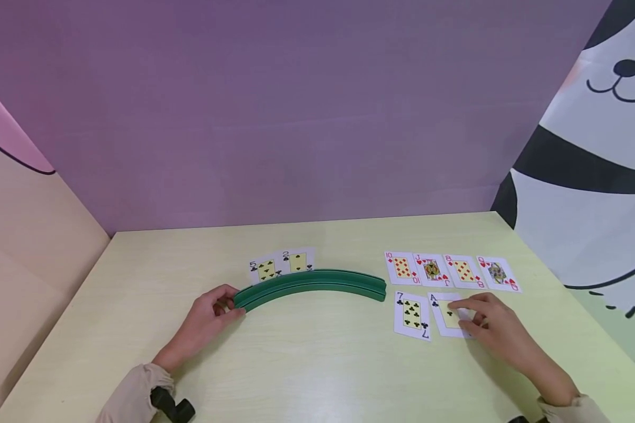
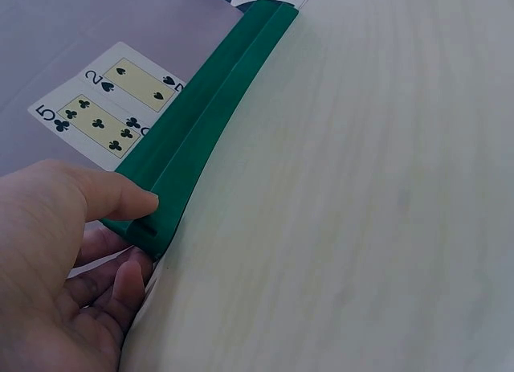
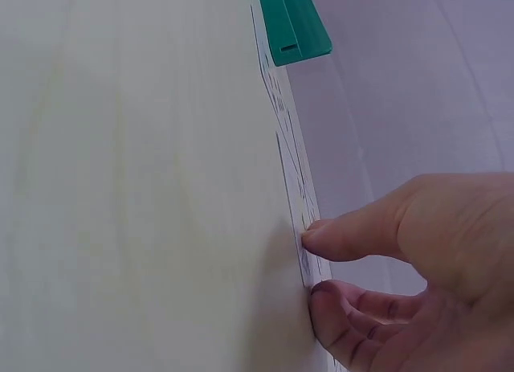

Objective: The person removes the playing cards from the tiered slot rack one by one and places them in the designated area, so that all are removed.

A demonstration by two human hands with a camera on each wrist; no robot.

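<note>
A green curved playing-card holder [image 1: 317, 283] stands mid-table. My left hand [image 1: 210, 317] grips its left end between thumb and fingers, as the left wrist view also shows. The five of clubs [image 1: 266, 268] and the two of spades [image 1: 298, 259] rise side by side from the holder, their lower parts hidden by it. My right hand [image 1: 494, 323] touches the ace of clubs [image 1: 448, 320] on the table, thumb and index fingertips apart and bent onto its right part, covering some of it. The seven of clubs [image 1: 411, 315] lies left of the ace.
Behind the ace and seven, a row holds the ten of diamonds [image 1: 402, 268], jack of hearts [image 1: 431, 270], eight of diamonds [image 1: 463, 271] and queen of hearts [image 1: 498, 274], edges meeting or overlapping. A purple wall [image 1: 307, 117] borders the pale table [image 1: 317, 364] at the back.
</note>
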